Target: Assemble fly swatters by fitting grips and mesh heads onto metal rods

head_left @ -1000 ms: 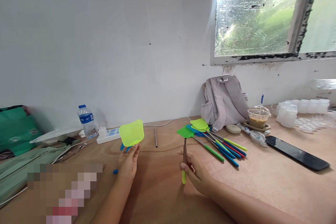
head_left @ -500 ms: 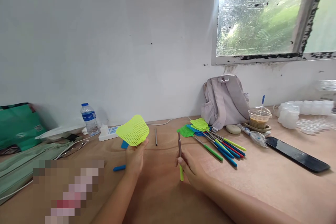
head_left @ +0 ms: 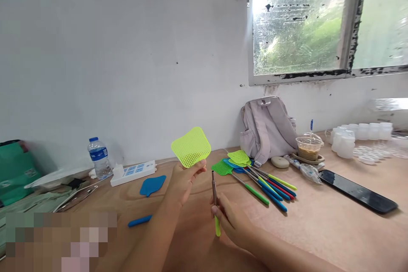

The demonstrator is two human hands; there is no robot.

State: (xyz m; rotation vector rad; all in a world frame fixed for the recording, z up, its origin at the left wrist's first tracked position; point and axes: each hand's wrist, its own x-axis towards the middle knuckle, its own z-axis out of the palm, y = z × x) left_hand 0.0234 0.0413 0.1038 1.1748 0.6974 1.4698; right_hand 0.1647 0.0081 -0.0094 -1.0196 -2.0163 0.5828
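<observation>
My left hand [head_left: 184,180] pinches a yellow-green mesh swatter head [head_left: 191,146] and holds it up above the wooden table [head_left: 318,229]. My right hand [head_left: 231,219] grips a metal rod with a lime-green handle [head_left: 216,204], held upright just right of the head. The two parts are close together but apart. A loose blue swatter head [head_left: 152,185] and a blue handle [head_left: 140,221] lie on the table to the left of my hands.
A pile of assembled swatters [head_left: 255,174] lies right of my hands. Behind it stand a grey backpack [head_left: 267,129], a drink cup [head_left: 308,148] and white jars [head_left: 353,136]. A black phone [head_left: 357,190], a power strip [head_left: 132,172], a water bottle [head_left: 97,158] and a green bag [head_left: 14,170] are also here.
My left hand has lifted the yellow-green head up and to the right, toward the rod. My right hand has kept the rod upright. The view shifted, showing the blue head on the table.
</observation>
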